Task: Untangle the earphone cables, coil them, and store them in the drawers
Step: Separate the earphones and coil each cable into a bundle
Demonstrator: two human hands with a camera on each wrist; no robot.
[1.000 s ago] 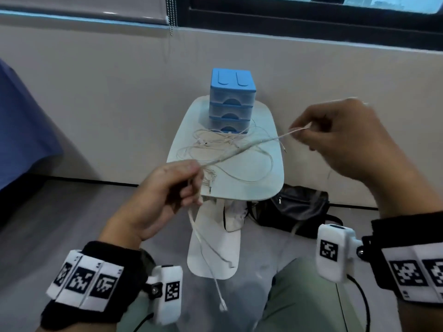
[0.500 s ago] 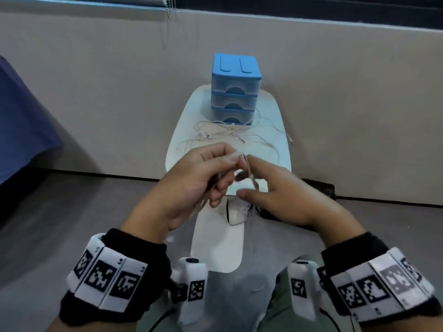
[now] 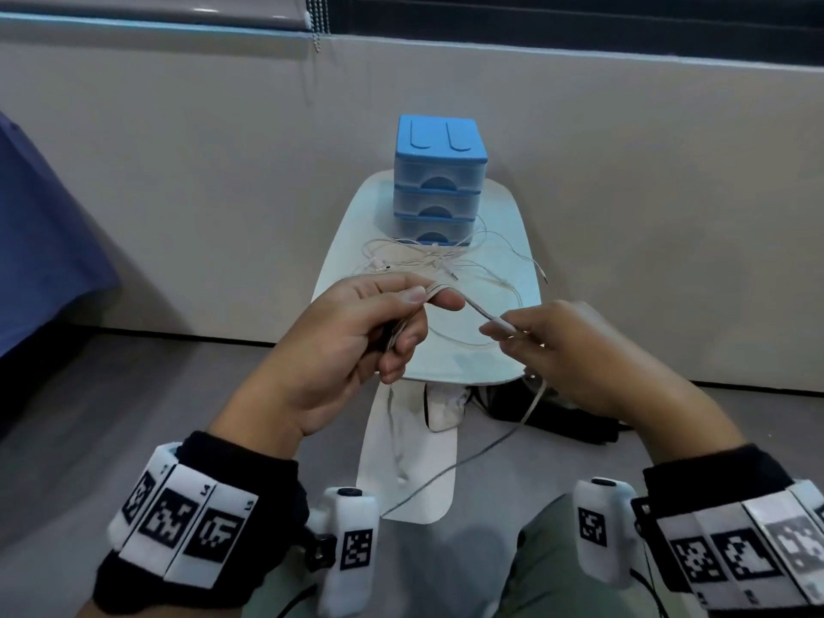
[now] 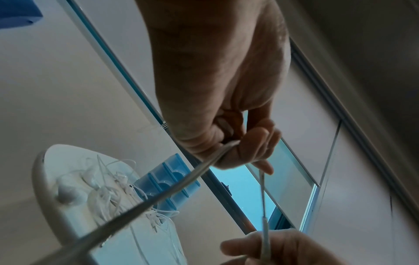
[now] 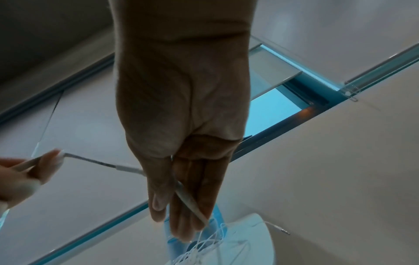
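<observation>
A white earphone cable (image 3: 477, 310) runs in a short stretch between my two hands in front of the white table (image 3: 490, 359). My left hand (image 3: 430, 296) pinches folded strands of it between thumb and forefinger, as the left wrist view (image 4: 238, 148) also shows. My right hand (image 3: 501, 332) pinches the cable at its thicker sleeve, thumb against fingers (image 5: 186, 188). The rest of the cable hangs down from that hand (image 3: 530, 408). A tangle of more white earphone cables (image 3: 428, 260) lies on the table before the blue drawer unit (image 3: 439, 180), whose three drawers are closed.
The drawer unit stands at the table's far end against a beige wall. A black bag (image 3: 557, 417) lies on the floor under the table. Blue fabric (image 3: 44, 238) hangs at the left. My green trouser knee (image 3: 557, 573) is at bottom right.
A second ago my hands were wide apart with the cable stretched between them. They came together, and now the right hand has drawn a short way to the right along the cable.
</observation>
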